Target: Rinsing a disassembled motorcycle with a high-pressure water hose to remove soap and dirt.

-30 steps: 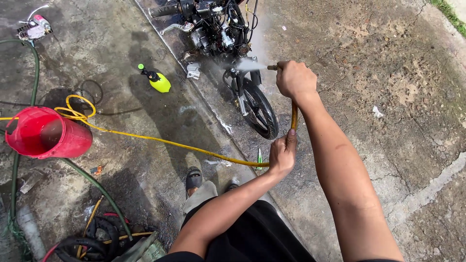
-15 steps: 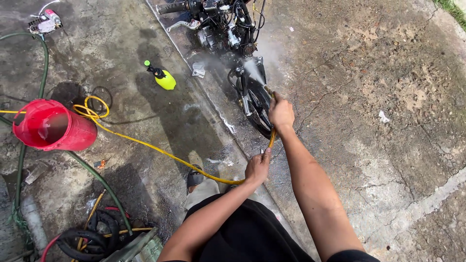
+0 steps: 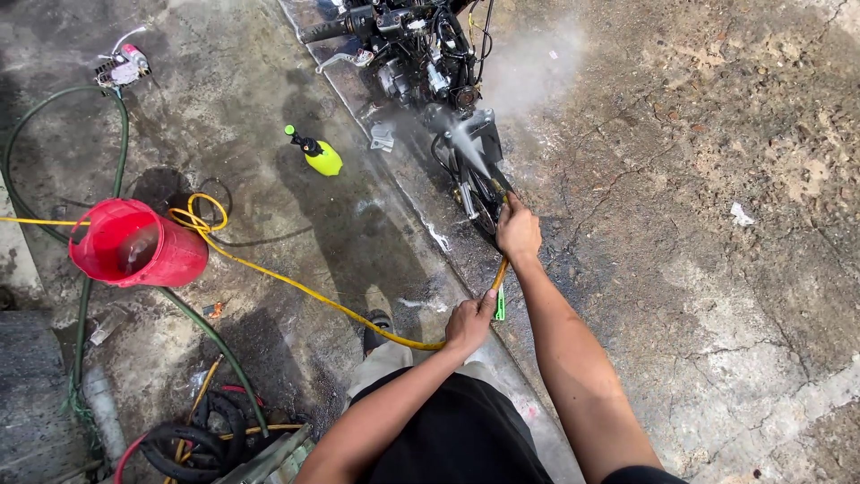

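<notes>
- Where the frame centres, the right hand has its grip closed around the front of a spray lance; most of the lance is hidden inside the fist, only a short tip shows above it.
- Left hand, lower centre, grip closed on the yellow hose just behind the lance.
- A small green piece sits beside the left hand; what it is cannot be made out.
- Water jet hits the motorcycle, top centre; mist blurs its rear part, and its upper end is cut off by the frame edge.
- Hose runs left across the wet concrete floor to coils beside a red bucket, middle left.
- Yellow-green spray bottle lies upper left of centre.
- Dark hoses, lower left, partly cut off.
</notes>
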